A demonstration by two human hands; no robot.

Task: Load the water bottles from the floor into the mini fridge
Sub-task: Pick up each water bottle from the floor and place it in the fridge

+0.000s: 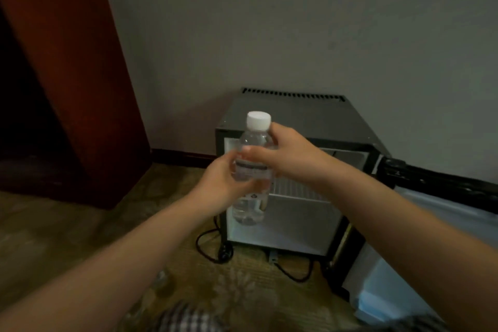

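Note:
A clear water bottle with a white cap is held upright in front of the open mini fridge. My left hand grips its middle from the left. My right hand grips its upper part from the right, thumb across the label. The fridge is black with a pale interior and a wire shelf halfway up. Its door hangs open to the right. Another bottle lies blurred on the floor under my left forearm.
A dark power cable loops on the patterned carpet below the fridge. A reddish wooden cabinet stands to the left against the grey wall. Checked fabric shows at the bottom edge.

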